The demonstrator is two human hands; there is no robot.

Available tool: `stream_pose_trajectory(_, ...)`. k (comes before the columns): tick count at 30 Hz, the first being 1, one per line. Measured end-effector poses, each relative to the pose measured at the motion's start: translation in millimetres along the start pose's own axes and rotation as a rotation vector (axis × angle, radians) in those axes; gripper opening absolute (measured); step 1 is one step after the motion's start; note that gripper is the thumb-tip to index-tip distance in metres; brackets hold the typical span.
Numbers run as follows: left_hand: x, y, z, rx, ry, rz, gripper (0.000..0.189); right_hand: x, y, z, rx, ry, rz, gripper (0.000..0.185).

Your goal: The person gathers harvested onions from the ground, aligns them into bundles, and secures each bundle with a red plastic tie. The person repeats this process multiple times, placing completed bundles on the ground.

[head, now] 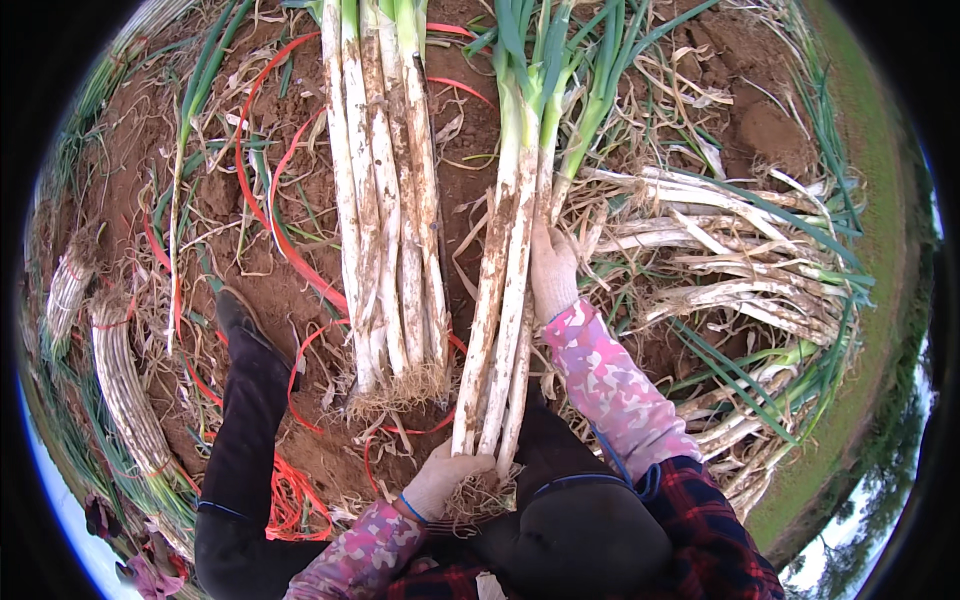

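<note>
Several long green onions (517, 202) with soil-streaked white stalks lie between my gloved hands, their roots toward me. My left hand (450, 480) is closed around the lower stalks just above the roots. Higher up, at the right side of the same stalks, is my right hand (553, 270); its fingers are mostly hidden behind them. To the left, a row of similar green onions (390, 225) rests on the soil over red plastic strapping (300, 270), with its roots facing me.
Loose green onions (720, 247) are heaped at right. Tied bundles (127, 382) lie at left, near my bent leg (244, 420). A tangle of red strapping (289, 499) sits between my legs. Dry leaves litter the reddish soil (292, 180).
</note>
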State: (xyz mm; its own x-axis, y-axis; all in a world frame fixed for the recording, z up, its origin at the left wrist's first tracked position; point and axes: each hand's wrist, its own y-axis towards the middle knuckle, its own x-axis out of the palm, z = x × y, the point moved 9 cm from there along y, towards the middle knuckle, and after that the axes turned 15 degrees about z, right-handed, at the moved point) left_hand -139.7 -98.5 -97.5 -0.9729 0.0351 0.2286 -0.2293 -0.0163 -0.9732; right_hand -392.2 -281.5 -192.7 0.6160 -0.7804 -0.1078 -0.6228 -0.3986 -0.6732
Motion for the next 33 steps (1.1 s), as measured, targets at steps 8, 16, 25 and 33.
stream_pose_trajectory(8,1,-5,-4,-0.034,0.067,-0.052,0.047,40,10,-33,0.083,0.238,-0.296,0.053)
stream_pose_trajectory(16,-9,-5,12,0.169,0.150,-0.102,0.049,58,-39,-139,-0.192,0.214,-0.321,0.051)
stream_pose_trajectory(25,-30,-19,92,0.341,0.082,-0.038,0.042,167,-103,-248,-0.698,0.174,-0.503,0.045)
stream_pose_trajectory(33,-51,43,128,0.396,-0.048,0.258,0.043,238,-17,-152,-1.337,-0.843,0.228,0.088)
